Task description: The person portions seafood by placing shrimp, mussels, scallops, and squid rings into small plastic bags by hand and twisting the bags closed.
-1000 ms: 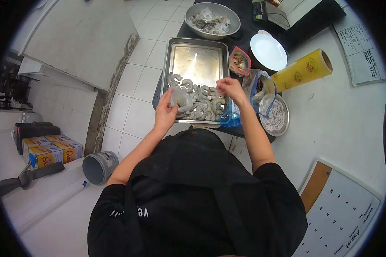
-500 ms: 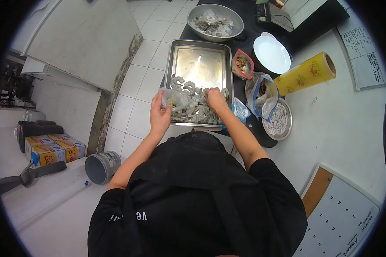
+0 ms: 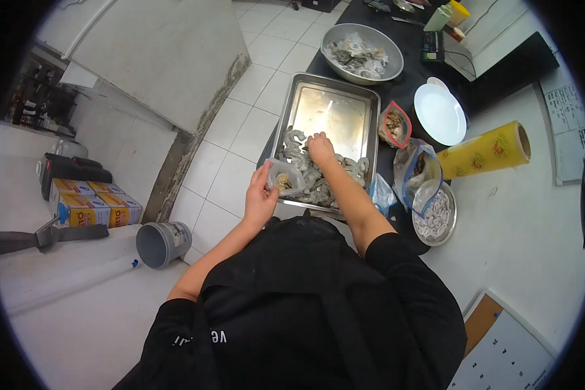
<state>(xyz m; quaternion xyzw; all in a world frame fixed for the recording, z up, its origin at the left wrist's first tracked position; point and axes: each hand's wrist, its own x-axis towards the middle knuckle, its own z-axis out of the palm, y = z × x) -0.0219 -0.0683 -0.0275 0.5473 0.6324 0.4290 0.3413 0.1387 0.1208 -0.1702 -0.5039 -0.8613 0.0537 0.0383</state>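
Observation:
My left hand (image 3: 261,197) is closed on the side of a clear plastic bag (image 3: 295,173) with a small yellowish-brown clump inside. The bag is over the near left corner of a metal tray (image 3: 335,79). Grey raw shrimp (image 3: 318,190) lie heaped in the near half of that tray. My right hand (image 3: 321,151) reaches over the heap to its far edge, fingers bent down and pressed together. What they pinch, if anything, is hidden beneath the hand.
Beyond the tray stands a metal bowl (image 3: 328,62) of shrimp and ice. Right of it are a red-edged bag (image 3: 394,125), a blue-edged zip bag (image 3: 417,182), a white plate (image 3: 439,114), a yellow wrap roll (image 3: 484,155) and a bowl of pale shrimp (image 3: 435,218).
My right hand has moved from the right part of the shrimp heap to its far middle edge. The plastic bag in my left hand has tipped, showing more of its opening. The view has shifted.

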